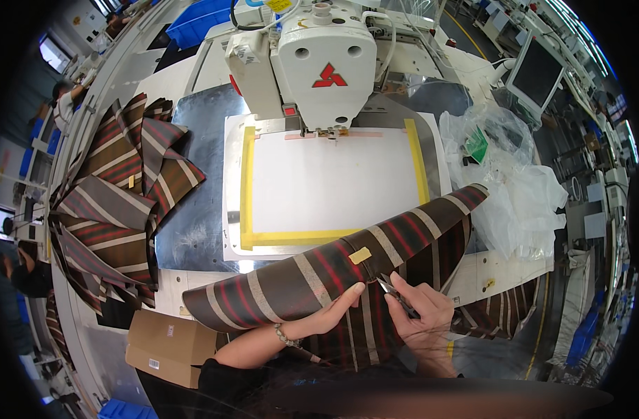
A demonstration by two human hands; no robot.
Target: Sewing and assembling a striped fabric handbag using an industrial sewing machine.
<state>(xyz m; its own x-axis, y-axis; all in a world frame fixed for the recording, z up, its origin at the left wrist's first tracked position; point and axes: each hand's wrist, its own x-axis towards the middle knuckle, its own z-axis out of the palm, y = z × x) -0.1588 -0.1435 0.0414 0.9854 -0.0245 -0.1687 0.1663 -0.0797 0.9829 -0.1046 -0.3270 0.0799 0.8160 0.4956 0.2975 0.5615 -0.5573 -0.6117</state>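
Holding striped fabric (281,292) on near side of sewing machine (326,66), pinched in almost closed L hand (332,312); gripping prob. snips (386,285), partly hidden, w/ curled R hand (428,314). Risk: nicking fabric from tip slip or slack hold.

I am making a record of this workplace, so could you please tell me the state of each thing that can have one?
Striped cloth: curled over, held
Left hand: gripping the cloth
Right hand: closed around the tool
Tool: pointed end at the cloth; open or shut unclear
Cloth pile: loosely heaped, folded
White sheet: flat, edged with yellow tape
Plastic bag: crumpled
Screen: dark
Machine: running or stopped unclear
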